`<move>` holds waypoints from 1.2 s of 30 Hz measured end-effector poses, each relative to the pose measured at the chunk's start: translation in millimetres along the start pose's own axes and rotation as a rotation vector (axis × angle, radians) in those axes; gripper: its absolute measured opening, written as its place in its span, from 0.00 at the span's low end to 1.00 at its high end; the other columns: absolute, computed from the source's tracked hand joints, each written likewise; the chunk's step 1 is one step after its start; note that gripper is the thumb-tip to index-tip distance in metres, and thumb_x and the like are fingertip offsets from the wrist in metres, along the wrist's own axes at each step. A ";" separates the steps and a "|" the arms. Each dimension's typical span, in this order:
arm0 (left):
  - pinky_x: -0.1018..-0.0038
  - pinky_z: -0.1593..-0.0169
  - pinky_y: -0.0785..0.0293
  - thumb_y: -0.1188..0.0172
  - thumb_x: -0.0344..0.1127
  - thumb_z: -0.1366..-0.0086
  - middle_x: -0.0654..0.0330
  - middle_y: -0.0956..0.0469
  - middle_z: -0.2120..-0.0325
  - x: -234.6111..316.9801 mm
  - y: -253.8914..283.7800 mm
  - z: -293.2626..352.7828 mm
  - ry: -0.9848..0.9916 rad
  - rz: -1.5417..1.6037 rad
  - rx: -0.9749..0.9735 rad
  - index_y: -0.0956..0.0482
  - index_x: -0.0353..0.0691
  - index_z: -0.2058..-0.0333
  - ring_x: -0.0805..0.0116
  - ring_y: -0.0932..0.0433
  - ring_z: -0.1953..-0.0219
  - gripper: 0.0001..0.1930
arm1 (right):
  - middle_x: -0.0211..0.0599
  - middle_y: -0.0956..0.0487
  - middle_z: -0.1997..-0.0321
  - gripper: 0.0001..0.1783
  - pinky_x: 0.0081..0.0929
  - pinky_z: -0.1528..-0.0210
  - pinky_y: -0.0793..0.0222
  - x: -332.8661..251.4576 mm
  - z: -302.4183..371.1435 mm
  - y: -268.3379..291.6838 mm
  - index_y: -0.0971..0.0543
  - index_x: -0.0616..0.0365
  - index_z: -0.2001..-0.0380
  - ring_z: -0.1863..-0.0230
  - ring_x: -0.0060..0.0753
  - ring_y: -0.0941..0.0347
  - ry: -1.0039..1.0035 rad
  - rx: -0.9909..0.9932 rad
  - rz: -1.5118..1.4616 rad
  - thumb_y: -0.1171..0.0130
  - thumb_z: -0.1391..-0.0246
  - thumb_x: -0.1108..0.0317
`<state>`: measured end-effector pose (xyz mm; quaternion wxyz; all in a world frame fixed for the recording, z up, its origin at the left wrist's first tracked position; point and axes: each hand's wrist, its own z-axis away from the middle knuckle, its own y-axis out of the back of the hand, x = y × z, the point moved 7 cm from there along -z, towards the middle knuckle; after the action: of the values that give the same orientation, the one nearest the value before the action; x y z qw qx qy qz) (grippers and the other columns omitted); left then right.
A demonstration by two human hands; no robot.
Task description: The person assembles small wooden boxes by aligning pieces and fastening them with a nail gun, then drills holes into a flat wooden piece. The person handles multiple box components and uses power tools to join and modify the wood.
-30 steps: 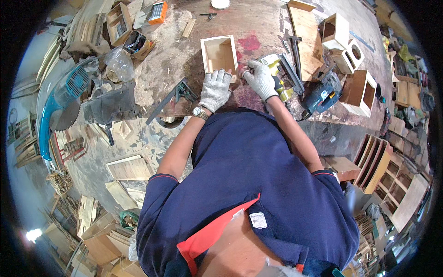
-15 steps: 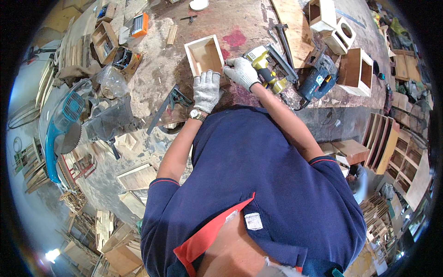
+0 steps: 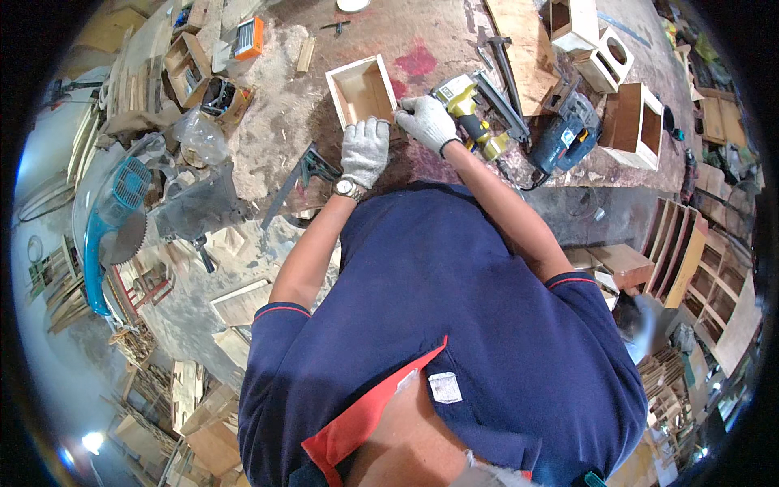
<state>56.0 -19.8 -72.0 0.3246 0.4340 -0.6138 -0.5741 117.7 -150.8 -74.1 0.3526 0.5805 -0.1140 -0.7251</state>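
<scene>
An open wooden box (image 3: 363, 89) of pale boards lies on the workbench in front of me, its inside showing. My left hand (image 3: 364, 152), in a grey knitted glove, is closed over the box's near edge with its fingers curled on the rim. At the near right corner is my right hand (image 3: 428, 124), gloved too. Its thumb and fingers are pinched together against that corner, and whatever sits between them is hidden. Just right of this hand lies a yellow-green nail gun (image 3: 466, 109).
Beyond the nail gun are a hammer (image 3: 505, 69), a blue jigsaw (image 3: 565, 138) and more wooden boxes (image 3: 634, 126). A black metal clamp-like tool (image 3: 302, 174) lies left of my left hand. Farther left stands a blue circular-bladed saw (image 3: 118, 211). An orange case (image 3: 248, 38) lies at the back left.
The whole view has shifted slightly. Both hands keep nearly the same places on the box, and the tools around stay where they were.
</scene>
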 end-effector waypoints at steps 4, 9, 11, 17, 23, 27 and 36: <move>0.61 0.55 0.30 0.44 0.36 0.38 0.60 0.23 0.64 0.1 5.7 -1.2 0.060 0.043 0.076 0.23 0.44 0.57 0.61 0.23 0.60 0.11 | 0.51 0.16 0.71 0.21 0.38 0.60 0.25 9.3 11.2 -2.4 0.15 0.59 0.65 0.69 0.41 0.18 -0.030 -0.062 -0.182 0.36 0.45 0.50; 0.62 0.54 0.31 0.44 0.38 0.38 0.60 0.24 0.63 1.6 5.7 2.2 0.074 0.048 0.074 0.23 0.46 0.56 0.61 0.24 0.58 0.12 | 0.51 0.15 0.68 0.21 0.37 0.58 0.25 16.0 28.3 -11.9 0.15 0.60 0.62 0.66 0.36 0.17 -0.020 -0.063 -0.214 0.34 0.45 0.51; 0.62 0.52 0.31 0.44 0.38 0.38 0.60 0.24 0.61 1.6 3.3 3.1 0.083 0.044 0.041 0.24 0.46 0.55 0.61 0.24 0.56 0.13 | 0.52 0.15 0.66 0.20 0.38 0.58 0.25 16.3 28.9 -14.5 0.15 0.59 0.60 0.64 0.41 0.16 -0.030 -0.029 -0.221 0.35 0.44 0.51; 0.61 0.52 0.31 0.44 0.40 0.36 0.58 0.23 0.57 4.4 0.5 5.5 0.083 -0.040 0.022 0.23 0.46 0.54 0.59 0.24 0.54 0.13 | 0.44 0.13 0.67 0.23 0.34 0.57 0.25 19.2 31.4 -22.2 0.16 0.62 0.54 0.62 0.30 0.18 -0.067 -0.016 -0.210 0.35 0.41 0.53; 0.62 0.54 0.30 0.44 0.38 0.37 0.60 0.21 0.61 -1.0 0.4 0.4 0.028 0.059 0.067 0.21 0.46 0.57 0.61 0.22 0.58 0.11 | 0.43 0.14 0.69 0.21 0.35 0.61 0.22 31.2 26.0 -25.3 0.15 0.64 0.59 0.66 0.31 0.16 -0.195 -0.057 -0.420 0.33 0.43 0.55; 0.63 0.56 0.30 0.43 0.37 0.38 0.60 0.22 0.62 -0.9 -0.1 2.9 0.045 0.064 0.064 0.21 0.46 0.58 0.61 0.23 0.60 0.10 | 0.38 0.14 0.71 0.17 0.30 0.67 0.20 29.2 21.0 -22.0 0.15 0.64 0.64 0.72 0.22 0.18 -0.169 -0.088 -0.308 0.34 0.41 0.57; 0.63 0.57 0.31 0.43 0.40 0.38 0.60 0.23 0.63 -1.1 -4.2 4.0 0.027 0.031 0.085 0.21 0.46 0.58 0.62 0.23 0.60 0.11 | 0.56 0.17 0.68 0.19 0.45 0.60 0.25 14.4 30.5 -18.9 0.16 0.60 0.61 0.63 0.58 0.18 0.055 0.064 -0.123 0.38 0.40 0.54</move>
<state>53.5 -17.0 -76.5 0.3229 0.4458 -0.6398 -0.5364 81.4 -153.8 -86.8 0.2918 0.6170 -0.0915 -0.7251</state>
